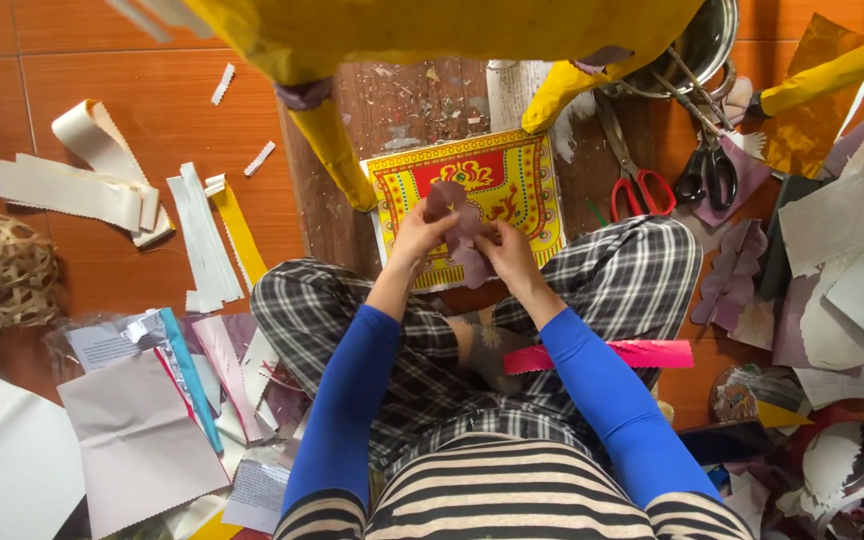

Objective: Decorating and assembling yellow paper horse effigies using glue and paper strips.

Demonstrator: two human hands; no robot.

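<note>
- We sit cross-legged on the floor (152,110), and our left hand (415,238) and right hand (508,252) meet over a printed red and yellow sheet (497,175).
- Both hands pinch one purple paper cutout (455,222): the left fingers grip its upper rounded lobe, the right fingers its lower part.
- The cutout looks thin, light and limp, so we judge it easy to crease or tear; it is best held at the edges, near the spot being worked.
- We count two pairs of scissors (642,180) at the upper right, one with red handles, one with black.
- One pink paper strip (602,354) lies across our right knee.
- Several white paper strips (202,240) and one yellow strip (239,232) lie to the left; the exact number of white ones is hard to tell.
</note>
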